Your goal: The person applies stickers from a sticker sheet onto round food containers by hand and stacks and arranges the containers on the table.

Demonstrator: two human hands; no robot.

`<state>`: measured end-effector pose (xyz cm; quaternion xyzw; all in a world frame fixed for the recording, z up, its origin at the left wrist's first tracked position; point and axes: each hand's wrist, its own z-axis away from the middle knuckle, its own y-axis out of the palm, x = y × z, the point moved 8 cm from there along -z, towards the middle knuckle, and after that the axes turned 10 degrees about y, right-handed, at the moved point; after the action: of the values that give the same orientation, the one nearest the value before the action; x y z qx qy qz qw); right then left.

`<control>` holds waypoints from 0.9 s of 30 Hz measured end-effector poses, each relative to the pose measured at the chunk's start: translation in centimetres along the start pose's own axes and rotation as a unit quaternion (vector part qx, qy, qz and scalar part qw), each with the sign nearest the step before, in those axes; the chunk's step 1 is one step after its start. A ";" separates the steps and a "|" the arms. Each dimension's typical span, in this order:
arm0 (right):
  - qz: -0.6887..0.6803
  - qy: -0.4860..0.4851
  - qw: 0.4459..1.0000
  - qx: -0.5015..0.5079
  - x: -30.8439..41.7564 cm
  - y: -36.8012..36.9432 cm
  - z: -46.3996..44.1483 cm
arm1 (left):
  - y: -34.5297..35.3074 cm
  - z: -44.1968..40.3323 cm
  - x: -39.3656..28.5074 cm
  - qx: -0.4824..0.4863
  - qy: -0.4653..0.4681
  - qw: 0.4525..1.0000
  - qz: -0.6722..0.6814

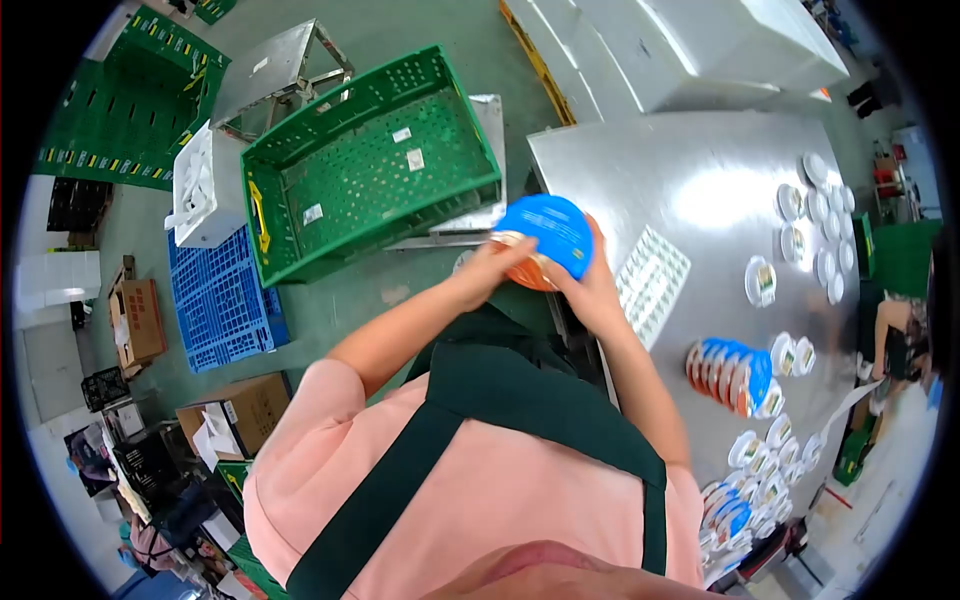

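Note:
Between my two hands is a round tub with a blue lid and orange-and-white sides (550, 232), held in front of my chest at the table's left edge. My left hand (485, 272) grips its left side with the fingers closed around it. On the right side, my right hand (590, 285) is closed on the same tub, thumb at the lower front. Whether it is one tub or a short stack, I cannot tell. A sheet of labels (652, 285) lies on the table just right of my right hand.
The metal table (610, 160) carries a row of blue-lidded tubs (728, 375) and several white round pieces (760, 280). At left a green crate (370, 170) contains a few paper labels. Beside it stand a white box (207, 190) and a blue pallet (225, 300). Another person's arm (890, 325) shows far right.

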<state>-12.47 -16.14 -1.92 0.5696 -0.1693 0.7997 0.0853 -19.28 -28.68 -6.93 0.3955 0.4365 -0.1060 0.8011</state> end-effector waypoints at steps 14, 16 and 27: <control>-0.089 0.244 0.963 0.078 -8.9 24.9 -39.6 | -39.9 -23.6 -5.9 -0.225 0.066 0.961 0.149; -0.003 0.281 0.959 0.014 -8.8 23.5 -39.7 | -41.6 -26.7 -5.6 -0.210 0.095 0.968 0.101; 0.324 -0.002 0.933 -0.154 -3.8 13.0 -22.0 | -38.8 -31.7 -3.9 -0.260 0.094 0.956 0.093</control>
<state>-34.87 -19.87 -14.21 0.4650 -0.4661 0.7471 -0.0915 -61.11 -32.12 -34.57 0.2204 0.4841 0.1238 0.8377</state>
